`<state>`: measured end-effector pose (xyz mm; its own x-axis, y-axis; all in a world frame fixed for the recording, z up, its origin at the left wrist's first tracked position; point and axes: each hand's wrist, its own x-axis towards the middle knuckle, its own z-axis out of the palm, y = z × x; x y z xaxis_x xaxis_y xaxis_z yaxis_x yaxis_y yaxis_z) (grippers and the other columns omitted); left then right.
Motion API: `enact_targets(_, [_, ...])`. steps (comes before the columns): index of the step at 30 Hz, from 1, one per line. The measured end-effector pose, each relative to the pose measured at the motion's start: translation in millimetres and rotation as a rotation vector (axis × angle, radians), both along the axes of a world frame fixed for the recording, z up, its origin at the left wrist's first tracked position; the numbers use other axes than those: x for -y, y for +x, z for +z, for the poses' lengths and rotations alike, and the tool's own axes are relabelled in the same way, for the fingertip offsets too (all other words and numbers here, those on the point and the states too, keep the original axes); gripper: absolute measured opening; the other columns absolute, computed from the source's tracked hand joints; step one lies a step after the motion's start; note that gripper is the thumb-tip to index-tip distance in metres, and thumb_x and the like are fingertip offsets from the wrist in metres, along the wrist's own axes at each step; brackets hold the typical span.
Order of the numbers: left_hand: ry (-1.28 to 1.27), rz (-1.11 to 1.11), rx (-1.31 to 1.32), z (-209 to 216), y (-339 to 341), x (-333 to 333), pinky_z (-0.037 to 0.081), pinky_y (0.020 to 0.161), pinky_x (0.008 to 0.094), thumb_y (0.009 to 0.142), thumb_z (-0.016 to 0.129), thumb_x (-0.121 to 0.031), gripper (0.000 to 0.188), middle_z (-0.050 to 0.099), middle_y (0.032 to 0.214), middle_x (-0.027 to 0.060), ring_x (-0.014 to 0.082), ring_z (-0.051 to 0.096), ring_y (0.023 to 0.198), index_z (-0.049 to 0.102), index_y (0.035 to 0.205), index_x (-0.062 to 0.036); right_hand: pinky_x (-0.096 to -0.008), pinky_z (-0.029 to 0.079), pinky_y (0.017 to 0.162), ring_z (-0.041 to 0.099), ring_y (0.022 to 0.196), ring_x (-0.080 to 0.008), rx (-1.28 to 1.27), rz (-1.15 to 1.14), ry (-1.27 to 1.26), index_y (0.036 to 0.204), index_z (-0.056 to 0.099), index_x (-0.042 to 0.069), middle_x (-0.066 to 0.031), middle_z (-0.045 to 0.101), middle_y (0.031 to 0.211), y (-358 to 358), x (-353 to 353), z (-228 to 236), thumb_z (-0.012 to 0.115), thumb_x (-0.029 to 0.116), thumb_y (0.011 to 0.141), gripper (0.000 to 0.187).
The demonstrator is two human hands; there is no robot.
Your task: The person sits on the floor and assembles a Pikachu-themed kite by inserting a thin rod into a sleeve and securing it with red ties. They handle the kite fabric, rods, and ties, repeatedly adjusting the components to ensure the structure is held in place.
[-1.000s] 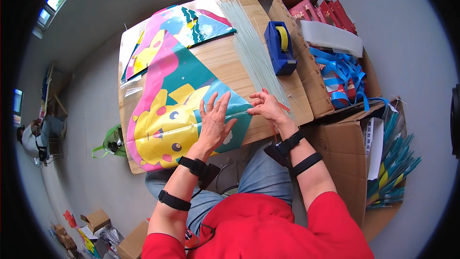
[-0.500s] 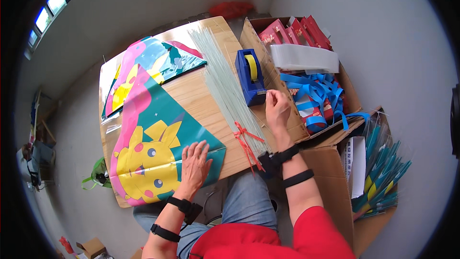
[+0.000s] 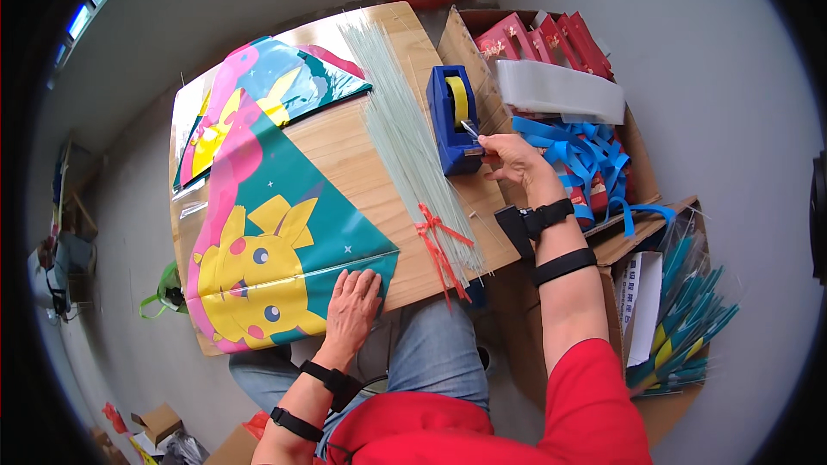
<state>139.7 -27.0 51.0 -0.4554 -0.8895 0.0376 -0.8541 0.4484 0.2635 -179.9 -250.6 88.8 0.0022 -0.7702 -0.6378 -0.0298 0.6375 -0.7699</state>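
Note:
A triangular kite-like sheet (image 3: pixel 336 215), teal with a pink edge and a yellow cartoon figure, lies on the wooden board (image 3: pixel 413 280). Across it runs a thin, pale rod-like line. My left hand (image 3: pixel 351 310) rests on the sheet's near right part, fingers stretched out. At the blue tape dispenser (image 3: pixel 446 120), which carries a yellow-cored roll, my right hand (image 3: pixel 521 159) has thumb and forefinger closed on a short shiny strip of tape (image 3: pixel 471 129) by the dispenser's front end. A bundle of thin pale rods (image 3: pixel 401 138) lies between sheet and dispenser.
Similar folded sheets (image 3: pixel 297 86) lie at the board's far left. Beside the board, a cardboard box (image 3: pixel 461 39) holds red packages, a white roll-like strip and blue ribbon (image 3: pixel 586 155). Red ties (image 3: pixel 439 237) lie on the rods. Teal wrapped bundles (image 3: pixel 680 327) fill another box at right.
My right hand has turned and moved slightly right at the dispenser, and a shiny strip now shows by its fingers. The left hand stays on the sheet. The view has shifted a little.

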Motion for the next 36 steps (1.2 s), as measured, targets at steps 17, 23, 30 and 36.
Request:
enact_targets(17, [0.040,0.036,-0.045,-0.9,0.7,-1.9,0.029,0.106,0.0427,0.075,0.063,-0.013,0.044,0.048,0.118,0.0091,0.0273,0.044,0.114,0.052,0.117,-0.0058,-0.0228,0.046,0.068,0.058,0.077,-0.0100,0.120,-0.196,-0.321,0.092,0.060,0.003,-0.0037,0.063,0.084,25.5,-64.2,-30.1,0.064,0.012,0.084,0.013])
enact_targets(23, [0.069,0.030,-0.024,1.6,-1.2,-0.8,0.027,0.107,0.0425,0.078,0.059,-0.015,0.043,0.047,0.121,0.0097,0.0279,0.043,0.115,0.050,0.119,-0.0049,-0.0182,0.044,0.059,0.060,0.070,-0.0088,0.271,-0.293,-0.295,0.097,0.059,0.005,-0.0006,0.063,0.081,27.1,-67.9,-37.2,0.068,0.013,0.080,0.021])
enact_targets(30, [0.086,0.041,-0.056,2.6,-1.5,-2.4,0.027,0.107,0.0424,0.076,0.060,-0.014,0.045,0.047,0.121,0.0097,0.0280,0.043,0.115,0.050,0.119,-0.0046,-0.0203,0.040,0.050,0.053,0.063,-0.0058,0.083,-0.405,-0.281,0.094,0.063,0.004,0.0021,0.058,0.075,38.5,-61.5,-57.6,0.069,0.021,0.080,0.023])
enact_targets(36, [0.080,0.047,-0.074,6.1,-0.2,-7.0,0.028,0.106,0.0426,0.074,0.061,-0.011,0.045,0.047,0.120,0.0104,0.0282,0.043,0.115,0.051,0.118,-0.0040,-0.0442,0.051,0.068,0.054,0.086,-0.0166,-0.103,-0.292,-0.006,0.102,0.060,0.005,-0.0033,0.057,0.089,42.0,-38.8,-49.4,0.066,0.024,0.083,0.028])
